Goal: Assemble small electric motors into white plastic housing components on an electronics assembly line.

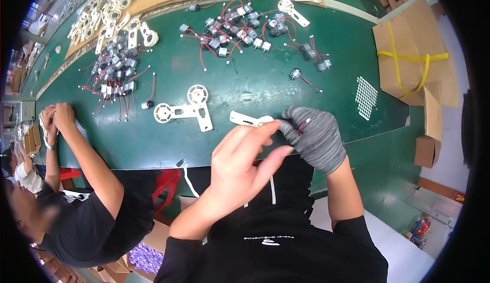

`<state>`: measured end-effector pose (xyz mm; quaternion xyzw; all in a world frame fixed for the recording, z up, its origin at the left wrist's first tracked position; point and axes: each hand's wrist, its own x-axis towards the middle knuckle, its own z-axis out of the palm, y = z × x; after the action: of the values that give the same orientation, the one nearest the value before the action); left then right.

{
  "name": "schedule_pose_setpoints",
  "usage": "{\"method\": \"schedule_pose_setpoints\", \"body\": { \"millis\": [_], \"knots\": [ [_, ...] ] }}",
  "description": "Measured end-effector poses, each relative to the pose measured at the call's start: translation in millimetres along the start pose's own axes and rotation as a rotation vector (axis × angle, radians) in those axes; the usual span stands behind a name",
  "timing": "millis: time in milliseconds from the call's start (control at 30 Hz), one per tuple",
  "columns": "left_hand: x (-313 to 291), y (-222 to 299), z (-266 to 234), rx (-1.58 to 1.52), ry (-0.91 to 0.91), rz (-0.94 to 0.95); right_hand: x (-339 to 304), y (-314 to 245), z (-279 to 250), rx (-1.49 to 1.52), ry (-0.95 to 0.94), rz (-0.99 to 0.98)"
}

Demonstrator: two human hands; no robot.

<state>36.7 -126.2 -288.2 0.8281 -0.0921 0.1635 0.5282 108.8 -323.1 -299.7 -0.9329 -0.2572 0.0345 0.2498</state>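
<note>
My left hand is bare, its fingers stretched toward the right and its thumb apart from them. Its fingertips come close to my right hand, which wears a grey knit glove and has its fingers curled. A short red wire lead with a pale connector pokes out at the gloved fingers; whatever it is attached to is hidden. Just beyond the left fingertips lies a white plastic arm piece, its right end partly covered. Farther left, two white ring-ended arm pieces rest on the green table.
Small grey motors with red wires lie in a left heap and a middle heap. White plastic parts cover cardboard at the back. A white grid piece and cardboard box are right. A co-worker's arm reaches in left.
</note>
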Motion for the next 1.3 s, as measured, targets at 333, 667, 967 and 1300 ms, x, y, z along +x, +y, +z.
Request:
{"method": "schedule_pose_setpoints", "body": {
  "millis": [333, 667, 967, 1300],
  "knots": [
    [1, -3, -6, -0.119, 0.122, 0.005, -17, -27, -22, 0.207, 0.01, 0.094],
    [-20, -36, -19, 0.252, 0.122, 0.199, -14, -22, -6, 0.127, 0.053, 0.168],
    [-30, -18, -23, 0.014, -0.044, 0.152, -20, -24, 16, -0.073, 0.08, 0.013],
    [-12, -11, -25, -0.228, 0.093, -0.227, -20, -35, -7, 0.625, -0.05, 0.055]
  ]
}}
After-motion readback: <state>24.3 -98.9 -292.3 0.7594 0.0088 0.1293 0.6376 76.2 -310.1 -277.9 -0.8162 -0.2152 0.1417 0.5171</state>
